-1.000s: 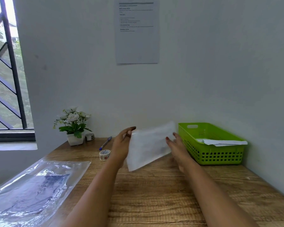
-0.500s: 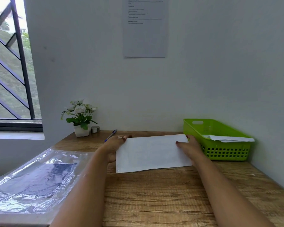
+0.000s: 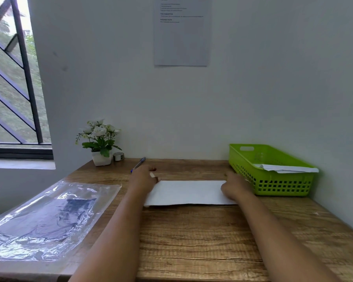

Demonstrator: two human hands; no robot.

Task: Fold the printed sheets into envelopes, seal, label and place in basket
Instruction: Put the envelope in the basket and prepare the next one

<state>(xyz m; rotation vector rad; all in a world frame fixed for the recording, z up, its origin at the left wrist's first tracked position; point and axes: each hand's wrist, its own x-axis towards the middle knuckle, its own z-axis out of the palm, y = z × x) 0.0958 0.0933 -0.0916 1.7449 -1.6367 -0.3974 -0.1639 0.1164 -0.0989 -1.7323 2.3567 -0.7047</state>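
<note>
Left hand (image 3: 144, 179): laid at the left end of the folded sheet (image 3: 188, 192); pinch or flat press cannot be told. The folded sheet is laid flat on the wooden table (image 3: 192, 241) (white, long edge toward the person). Right hand (image 3: 235, 188): set on the sheet's right end, grip likewise hidden. Green basket (image 3: 277, 185): placed just beside, white papers (image 3: 289, 168) held inside.

Illegibly small, blurred print on the wall sheet (image 3: 181, 31).

Sheets (image 3: 289, 168) in basket (image 3: 273, 186) partly hidden; wall notice (image 3: 181, 37) unreadable
</note>
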